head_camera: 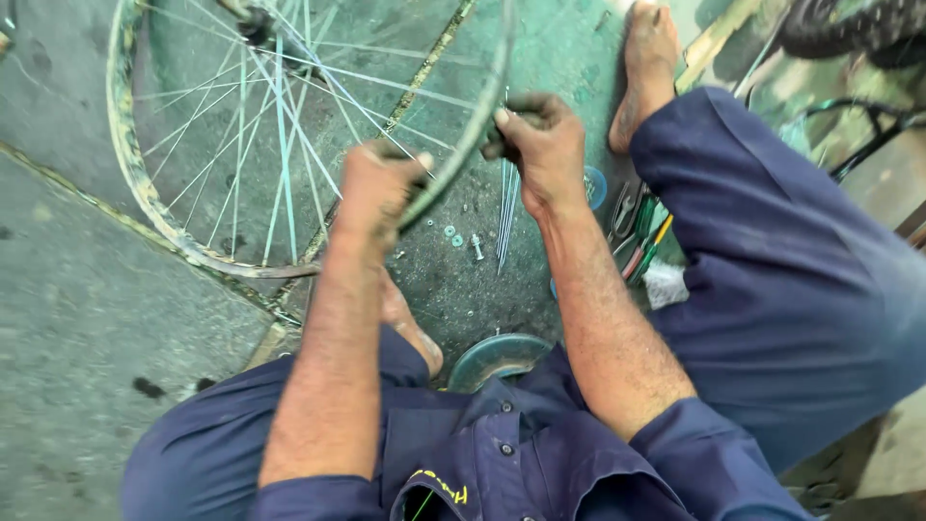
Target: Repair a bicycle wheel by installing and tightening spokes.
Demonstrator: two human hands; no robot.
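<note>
Here, both hands grip a bare bicycle wheel rim [145, 193] near its lower edge.
The left hand [376, 188] and right hand [545, 145] clench the rim between them; steadying it evenly seems wise, with loose spokes [505, 217] and small washers [451, 234] on the floor just below.

Bare bicycle wheel rim [145, 193] tilted over the stained concrete floor [77, 318], spokes [280, 145] running to the hub [256, 24] near the top edge; left hand [376, 188] closed on the near rim; right hand [540, 145] closed on the rim just beside it; loose spokes [506, 217] and small washers [451, 234] on the floor below the hands; pliers with coloured handles [641, 236] beside the right forearm; a round green dish [497, 357] near the lap; 1 bare foot [648, 68] beyond the right hand.
</note>
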